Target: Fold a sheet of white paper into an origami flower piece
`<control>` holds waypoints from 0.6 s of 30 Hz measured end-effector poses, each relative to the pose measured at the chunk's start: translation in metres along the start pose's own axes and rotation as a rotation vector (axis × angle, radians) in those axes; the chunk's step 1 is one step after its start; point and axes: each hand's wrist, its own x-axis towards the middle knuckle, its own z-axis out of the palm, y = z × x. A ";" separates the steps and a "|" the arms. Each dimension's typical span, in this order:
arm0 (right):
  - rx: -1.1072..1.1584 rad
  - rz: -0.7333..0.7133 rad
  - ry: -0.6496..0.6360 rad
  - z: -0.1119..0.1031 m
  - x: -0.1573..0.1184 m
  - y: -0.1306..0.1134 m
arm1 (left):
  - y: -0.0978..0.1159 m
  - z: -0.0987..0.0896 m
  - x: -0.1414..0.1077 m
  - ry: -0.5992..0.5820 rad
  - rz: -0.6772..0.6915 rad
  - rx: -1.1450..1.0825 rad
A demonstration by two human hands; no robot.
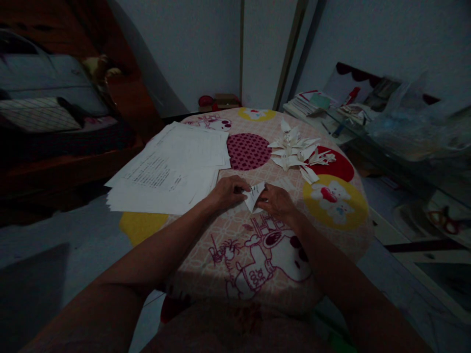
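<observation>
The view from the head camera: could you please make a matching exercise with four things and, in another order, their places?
1. Printed sheets
2. Small folded paper
3. White paper shapes
4. Clear plastic bag

A. Right of the table
B. Between left hand and right hand
C. On the table's left part
D. On the table's far right part

Pairs: 1-C; 2-B; 3-D; 4-A

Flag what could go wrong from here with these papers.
The small, white, folded paper sits between the left hand and the right hand; an uneven pull might tear or crease it.
The loose stack of white, printed sheets lies close to the left hand, so a sideways sweep could scatter it.
The pointed, white, folded-paper pieces lie just beyond the right hand, where a forward reach could crush them.
</observation>
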 end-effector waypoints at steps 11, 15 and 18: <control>-0.119 0.057 0.044 0.005 0.002 -0.008 | 0.005 0.000 0.000 0.001 -0.034 0.037; -0.143 0.059 0.059 0.003 0.002 -0.012 | 0.007 -0.001 0.000 -0.001 -0.047 0.086; -0.145 0.077 0.039 0.001 0.004 -0.014 | 0.007 -0.001 0.000 -0.005 -0.033 0.086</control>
